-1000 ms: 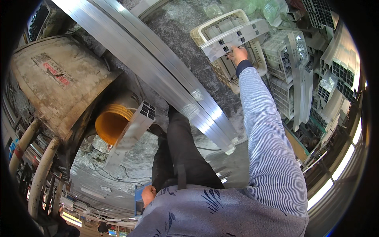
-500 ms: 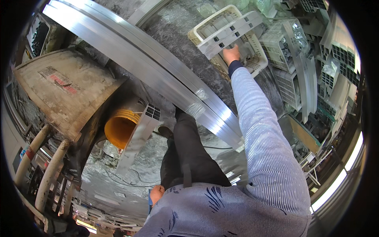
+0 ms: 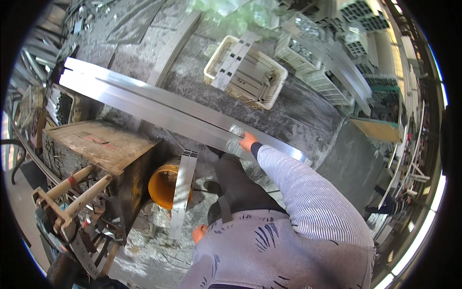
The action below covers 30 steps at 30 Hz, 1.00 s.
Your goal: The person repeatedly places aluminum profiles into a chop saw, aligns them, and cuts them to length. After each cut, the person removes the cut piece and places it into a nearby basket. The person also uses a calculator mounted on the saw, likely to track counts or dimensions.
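Two long silvery aluminium profiles (image 3: 144,98) lie side by side, slanting from the far left to the middle right. My right hand (image 3: 248,141) is on them near their right end, fingers curled at the clear plastic wrap (image 3: 234,146) around them. My left hand (image 3: 199,233) hangs low beside my body, partly hidden by my clothing; it looks curled, and whatever it may hold is hidden. Beyond the profiles stands a cream plastic crate (image 3: 280,72) with metal pieces inside. Across the crate's left part lies a bar with square holes (image 3: 234,61).
At left is a worn box-shaped bench (image 3: 98,139) with pipe handles (image 3: 89,195). A yellow bucket (image 3: 161,189) and a standing hollow profile (image 3: 184,192) are close to my legs. More crates (image 3: 327,86) and stacked profiles (image 3: 363,19) line the right side.
My right hand has left the bar with square holes, which stays across the crate, and has come nearer onto the long profiles. The view has shifted; my left hand remains low at my side.
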### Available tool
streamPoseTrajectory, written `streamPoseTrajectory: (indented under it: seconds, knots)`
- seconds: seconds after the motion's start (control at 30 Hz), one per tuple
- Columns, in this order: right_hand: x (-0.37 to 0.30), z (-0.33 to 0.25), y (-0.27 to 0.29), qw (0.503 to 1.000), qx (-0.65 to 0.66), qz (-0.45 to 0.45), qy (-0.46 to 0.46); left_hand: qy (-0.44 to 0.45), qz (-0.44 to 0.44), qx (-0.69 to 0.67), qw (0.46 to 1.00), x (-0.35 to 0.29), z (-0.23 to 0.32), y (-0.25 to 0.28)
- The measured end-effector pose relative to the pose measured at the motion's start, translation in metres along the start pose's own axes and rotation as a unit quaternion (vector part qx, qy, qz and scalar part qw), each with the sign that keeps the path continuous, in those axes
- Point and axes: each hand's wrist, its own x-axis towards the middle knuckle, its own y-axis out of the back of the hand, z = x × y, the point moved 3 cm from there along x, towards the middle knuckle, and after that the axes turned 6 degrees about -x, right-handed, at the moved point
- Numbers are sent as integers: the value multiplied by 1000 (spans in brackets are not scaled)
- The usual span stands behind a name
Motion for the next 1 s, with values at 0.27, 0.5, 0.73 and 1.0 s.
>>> streamPoseTrajectory:
  seconds: [0.27,0.5,0.73,1.0]
  knots:
    - [-152,79,-10,980,189,-38,-47,-28,28,-168,985,28,-102,16]
    - [-266,134,-23,958,263,-18,-116,-87,70,-29,993,34,-248,29]
    - [-239,167,-43,996,54,-56,-36,-14,145,-34,989,-16,-279,31]
    - [-157,66,5,945,306,-114,-1,-2,331,-250,910,-109,-196,-13]
